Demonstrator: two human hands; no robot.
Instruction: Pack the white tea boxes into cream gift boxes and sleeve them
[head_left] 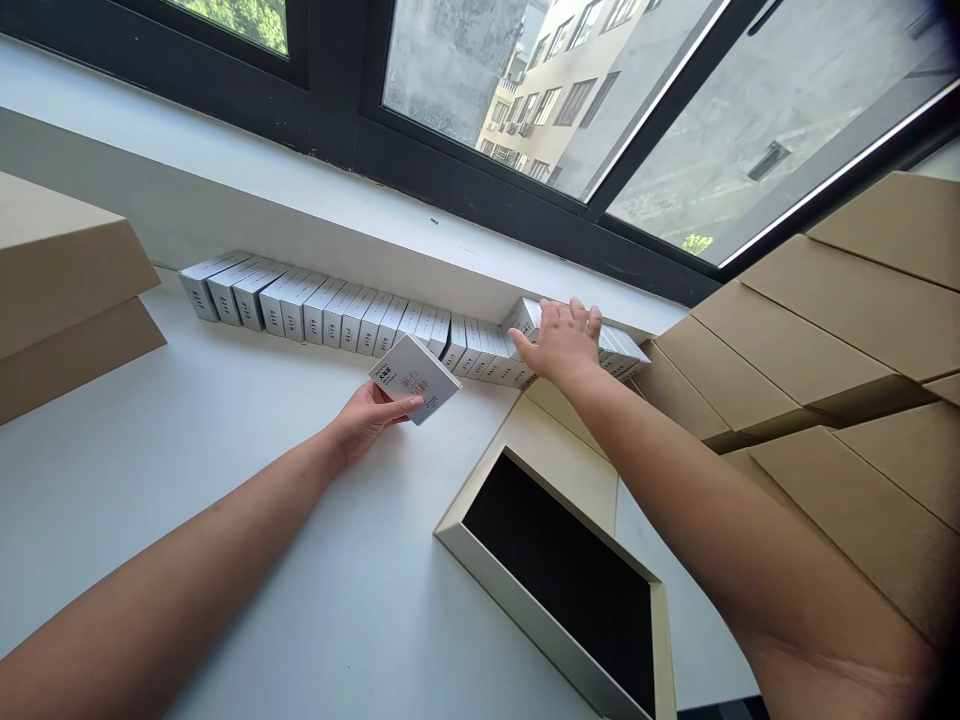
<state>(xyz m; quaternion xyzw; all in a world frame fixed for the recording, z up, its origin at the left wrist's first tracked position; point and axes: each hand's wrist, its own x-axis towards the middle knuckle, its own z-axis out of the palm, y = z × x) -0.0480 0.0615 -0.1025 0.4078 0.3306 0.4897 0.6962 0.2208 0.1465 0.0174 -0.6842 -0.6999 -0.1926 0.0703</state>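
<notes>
My left hand [369, 425] pinches a small flat silver-white box [415, 378] with dark and red print, thumb across its face, held above the white table. My right hand [564, 338] reaches to the right part of a long row of similar small boxes [334, 315], its fingers spread. Beneath its thumb and fingers, another small box [525, 317] sits higher than the row; the hand partly hides it. Below my right forearm lies an open cream-coloured case [517, 610] with a black inside, its lid [574, 465] folded back towards the row.
Large tan boxes [817, 350] are stacked at the right, close to my right arm. More tan boxes [67, 270] stand at the left on the white table [300, 590]. Behind the row run a white ledge [300, 215] and dark-framed windows [480, 170].
</notes>
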